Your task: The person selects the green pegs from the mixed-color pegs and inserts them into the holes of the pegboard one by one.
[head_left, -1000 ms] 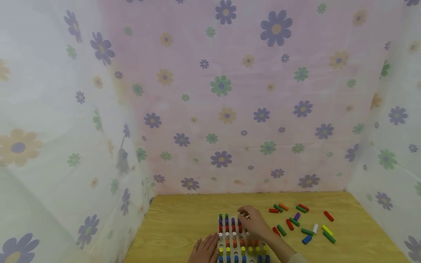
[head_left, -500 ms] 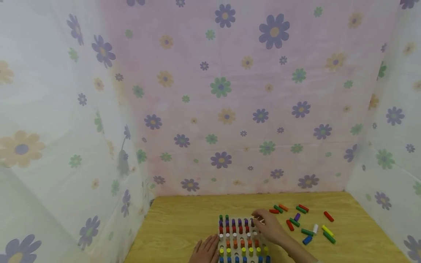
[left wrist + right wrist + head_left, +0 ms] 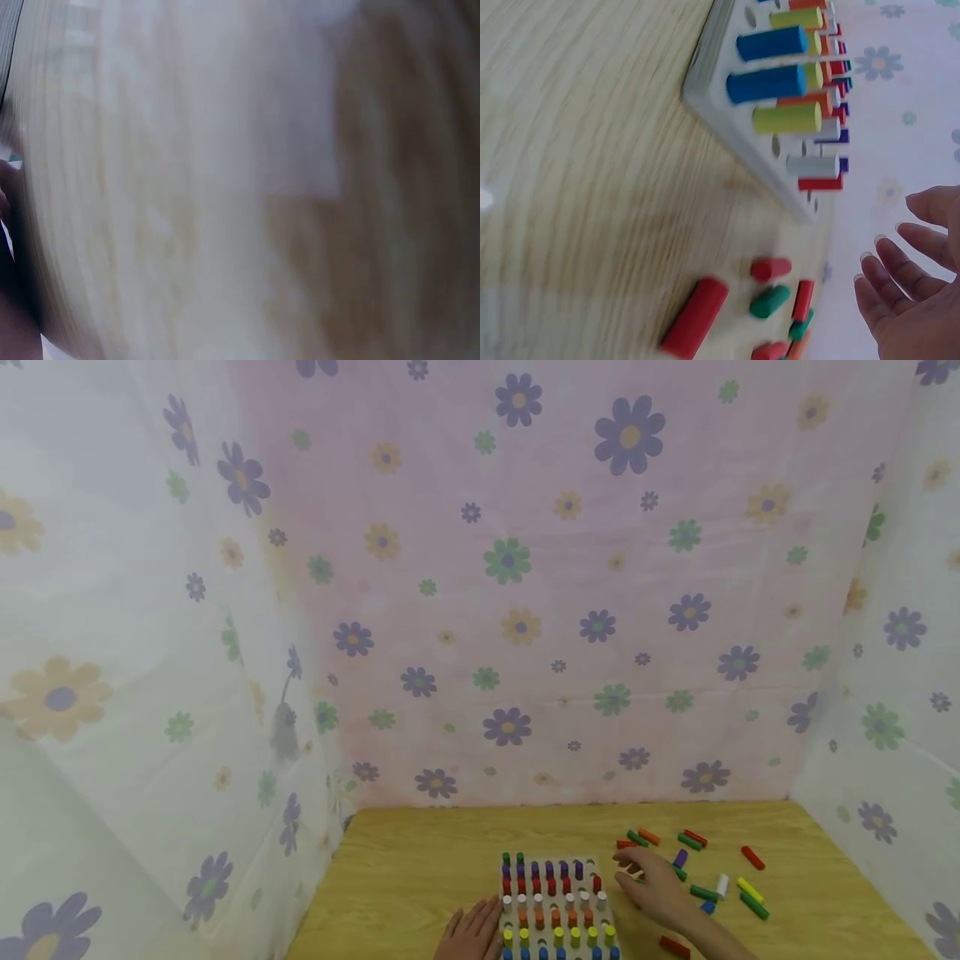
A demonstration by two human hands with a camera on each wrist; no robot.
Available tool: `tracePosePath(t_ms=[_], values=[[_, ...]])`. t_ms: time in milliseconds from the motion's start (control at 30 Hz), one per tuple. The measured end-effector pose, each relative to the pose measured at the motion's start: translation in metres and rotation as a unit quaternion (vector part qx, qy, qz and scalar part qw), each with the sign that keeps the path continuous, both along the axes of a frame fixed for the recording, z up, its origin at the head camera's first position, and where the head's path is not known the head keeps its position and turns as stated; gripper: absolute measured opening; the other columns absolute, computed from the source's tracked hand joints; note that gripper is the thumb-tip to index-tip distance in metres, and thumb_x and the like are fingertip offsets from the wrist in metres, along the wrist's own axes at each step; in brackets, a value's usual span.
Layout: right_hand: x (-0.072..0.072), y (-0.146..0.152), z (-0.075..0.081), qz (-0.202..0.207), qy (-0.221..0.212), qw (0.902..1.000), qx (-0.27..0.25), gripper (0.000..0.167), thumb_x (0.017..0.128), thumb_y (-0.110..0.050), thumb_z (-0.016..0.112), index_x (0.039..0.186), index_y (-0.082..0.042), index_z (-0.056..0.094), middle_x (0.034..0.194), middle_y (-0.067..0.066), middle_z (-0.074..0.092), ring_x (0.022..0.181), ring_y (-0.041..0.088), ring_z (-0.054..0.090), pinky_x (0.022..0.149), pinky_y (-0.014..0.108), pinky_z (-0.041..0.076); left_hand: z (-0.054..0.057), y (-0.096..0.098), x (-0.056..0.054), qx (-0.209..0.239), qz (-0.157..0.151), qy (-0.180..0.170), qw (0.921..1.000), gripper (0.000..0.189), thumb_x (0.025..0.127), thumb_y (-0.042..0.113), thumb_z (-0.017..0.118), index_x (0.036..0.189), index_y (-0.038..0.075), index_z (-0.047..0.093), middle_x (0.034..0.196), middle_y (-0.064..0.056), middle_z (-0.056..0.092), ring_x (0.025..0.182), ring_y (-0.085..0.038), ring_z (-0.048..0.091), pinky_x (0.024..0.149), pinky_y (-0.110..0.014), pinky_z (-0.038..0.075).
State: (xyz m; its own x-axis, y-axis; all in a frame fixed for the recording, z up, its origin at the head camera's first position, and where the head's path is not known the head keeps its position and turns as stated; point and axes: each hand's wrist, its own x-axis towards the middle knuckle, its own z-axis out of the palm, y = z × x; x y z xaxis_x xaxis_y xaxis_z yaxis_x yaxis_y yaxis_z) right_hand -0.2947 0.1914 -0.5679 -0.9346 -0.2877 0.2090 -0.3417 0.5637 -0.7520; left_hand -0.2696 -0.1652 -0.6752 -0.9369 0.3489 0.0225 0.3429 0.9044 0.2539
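A pale pegboard [image 3: 607, 922] stands at the table's front middle, with upright pegs in colour rows: green, purple, red, white, orange, yellow, blue. Some holes are bare. My left hand [image 3: 472, 932] lies flat, its fingertips at the board's left edge. To the right of the board, my right hand [image 3: 654, 883] hovers over loose pegs, fingers relaxed and apart; in the right wrist view this hand [image 3: 919, 274] holds nothing. Beneath it some green and red pegs are partly hidden. A red peg [image 3: 675, 947] lies nearer the front. The left wrist view is mostly blurred.
Loose pegs lie scattered on the wooden table [image 3: 420, 860] to the right, among them a white peg [image 3: 722, 885], a yellow peg [image 3: 750, 890] and a purple peg [image 3: 680, 858]. Flower-patterned cloth [image 3: 555, 593] encloses the back and sides.
My right hand has moved right, from over the board's purple row to the loose pegs. The red peg at the front right has come into view from under the arm. My left hand stays put.
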Motion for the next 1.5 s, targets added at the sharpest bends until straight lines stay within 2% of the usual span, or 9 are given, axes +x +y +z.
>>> tracePosePath(t_ms=[200,333,533,700,867,1100,1200,1367,1500], values=[[0.005,0.025,-0.002,-0.033,-0.028,0.999,0.01,0.034,0.095,-0.017,0.073,0.122,0.004,0.066,0.115,0.015,0.068,0.099,0.025,0.064,0.079,0.033,0.057,0.0,0.001,-0.001,-0.005,0.0,0.009,1.0,0.072,0.107,0.064,0.014,0.155,0.023,0.049,0.154,0.007,0.051,0.141,-0.018,0.048,0.112,-0.057,0.039],[0.008,0.042,-0.004,-0.063,-0.018,0.9972,0.035,0.033,0.092,-0.012,0.075,0.12,0.005,0.067,0.112,0.014,0.069,0.098,0.028,0.066,0.078,0.036,0.059,0.003,0.0,-0.001,-0.003,0.001,-0.001,1.0,0.077,0.105,0.067,0.009,0.156,0.023,0.048,0.155,0.007,0.05,0.143,-0.019,0.046,0.114,-0.057,0.037],[0.014,0.073,-0.006,-0.099,0.011,0.9892,0.108,0.03,0.089,-0.011,0.078,0.115,0.002,0.068,0.107,0.011,0.068,0.093,0.025,0.065,0.074,0.035,0.058,0.003,-0.001,-0.002,0.007,0.003,0.001,1.0,0.075,0.106,0.066,0.012,0.156,0.022,0.048,0.155,0.005,0.05,0.143,-0.02,0.046,0.114,-0.058,0.036],[0.015,0.102,-0.014,-0.118,-0.01,0.9832,0.139,0.036,0.089,-0.012,0.078,0.117,0.007,0.067,0.107,0.014,0.066,0.089,0.024,0.064,0.072,0.038,0.057,0.003,-0.001,-0.001,0.005,0.007,-0.003,1.0,0.073,0.107,0.064,0.014,0.156,0.022,0.048,0.155,0.005,0.05,0.143,-0.02,0.046,0.114,-0.058,0.036],[0.015,0.124,-0.018,-0.136,-0.03,0.9774,0.159,0.038,0.089,-0.013,0.076,0.117,0.011,0.065,0.109,0.019,0.066,0.093,0.035,0.066,0.077,0.051,0.059,0.006,0.0,-0.001,0.01,0.011,-0.001,0.9999,0.072,0.107,0.064,0.014,0.155,0.022,0.048,0.156,0.006,0.05,0.143,-0.02,0.046,0.115,-0.058,0.035],[0.017,0.148,-0.028,-0.175,-0.055,0.9577,0.222,0.045,0.089,-0.019,0.078,0.116,0.015,0.063,0.109,0.029,0.062,0.101,0.05,0.062,0.084,0.061,0.054,0.007,0.0,-0.001,0.012,0.011,-0.005,0.9999,0.072,0.108,0.063,0.014,0.156,0.021,0.048,0.156,0.005,0.049,0.144,-0.021,0.045,0.116,-0.058,0.034],[0.017,0.154,-0.031,-0.191,-0.085,0.951,0.228,0.05,0.089,-0.021,0.078,0.117,0.017,0.061,0.105,0.027,0.062,0.096,0.046,0.064,0.082,0.058,0.055,0.008,0.001,-0.001,0.007,0.013,-0.009,0.9999,0.075,0.107,0.065,0.012,0.156,0.021,0.048,0.157,0.006,0.049,0.144,-0.021,0.045,0.116,-0.058,0.034],[0.02,0.165,-0.036,-0.194,-0.139,0.9496,0.203,0.05,0.091,-0.021,0.074,0.118,0.018,0.06,0.103,0.022,0.061,0.092,0.035,0.065,0.078,0.054,0.056,0.008,0.002,-0.001,0.0,0.013,-0.009,0.9999,0.077,0.106,0.066,0.01,0.156,0.022,0.047,0.156,0.007,0.049,0.144,-0.02,0.045,0.116,-0.057,0.034],[0.021,0.172,-0.041,-0.191,-0.146,0.9514,0.192,0.044,0.089,-0.018,0.075,0.113,0.016,0.062,0.098,0.02,0.061,0.087,0.03,0.064,0.076,0.051,0.056,0.006,0.001,-0.001,0.003,0.007,0.002,1.0,0.072,0.108,0.063,0.014,0.155,0.021,0.048,0.156,0.006,0.05,0.143,-0.02,0.046,0.115,-0.058,0.036]])
